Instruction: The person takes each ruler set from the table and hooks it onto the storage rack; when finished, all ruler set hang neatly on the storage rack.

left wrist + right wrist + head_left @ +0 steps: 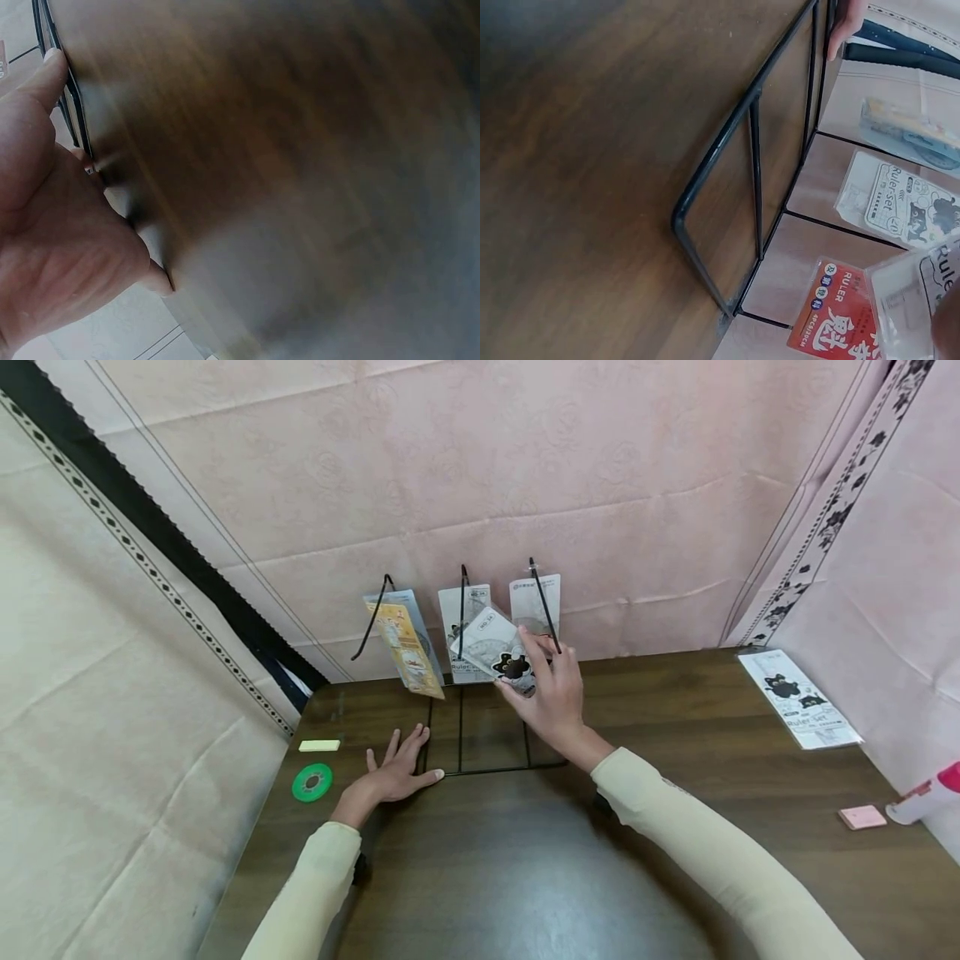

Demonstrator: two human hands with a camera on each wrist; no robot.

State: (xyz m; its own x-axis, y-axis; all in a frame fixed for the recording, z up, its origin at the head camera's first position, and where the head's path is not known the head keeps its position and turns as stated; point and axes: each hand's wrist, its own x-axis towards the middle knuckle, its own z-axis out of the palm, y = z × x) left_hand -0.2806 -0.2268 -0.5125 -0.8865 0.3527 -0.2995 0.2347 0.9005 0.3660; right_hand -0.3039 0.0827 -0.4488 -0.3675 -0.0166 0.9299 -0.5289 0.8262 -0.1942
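Note:
My right hand (553, 693) pinches a clear ruler-set packet (487, 642) with a black cartoon figure, tilted between the middle and right hooks of a black wire display rack (498, 771). In the right wrist view the held packet (900, 300) overlaps a red ruler packet (836, 311). My left hand (393, 775) lies with fingers spread at the left front corner of the rack's base, thumb at the front wire. A ruler-set packet (471, 670) hangs on the middle hook, a white-topped packet (534, 597) on the right one, and yellow and blue packets (408, 647) on the left one.
Left of the rack lie a green round tape roll (312, 782) and a pale yellow strip (319, 746). To the right are another ruler-set packet (801, 697), a pink block (862, 817) and a white bottle with a pink cap (918, 797). Pale cloth (480, 460) hangs behind the table.

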